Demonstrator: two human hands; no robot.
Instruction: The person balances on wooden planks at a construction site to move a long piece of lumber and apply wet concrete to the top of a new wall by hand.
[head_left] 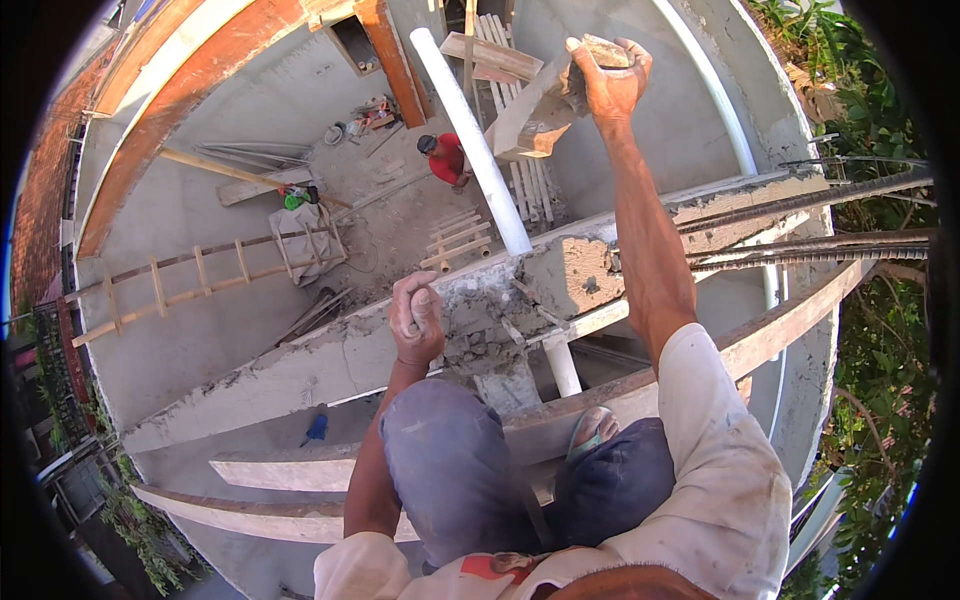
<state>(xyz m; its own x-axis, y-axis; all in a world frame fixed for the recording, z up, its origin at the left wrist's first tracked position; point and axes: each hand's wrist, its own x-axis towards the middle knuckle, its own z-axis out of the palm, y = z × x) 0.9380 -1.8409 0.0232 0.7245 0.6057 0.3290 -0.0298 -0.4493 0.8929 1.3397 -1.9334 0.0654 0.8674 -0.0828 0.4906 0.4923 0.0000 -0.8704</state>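
My right hand (612,88) is raised at the upper right, its thumb and fingers wrapped round the end of a short wooden piece crusted with mortar (540,112). This piece is held out beyond the concrete beam (360,350). My left hand (416,318) is over the beam's top edge with its fingers curled in. Whether anything is inside them is hidden. Between my hands, rough grey mortar (480,335) covers part of the beam, and a smoother tan patch (588,272) shows near my right forearm.
A white pipe (470,140) rises just past the beam. Steel reinforcing bars (810,245) stick out at the right. My sandalled foot (595,428) rests on a curved plank (540,425). Far below are a person in red (448,158) and a wooden ladder (200,272).
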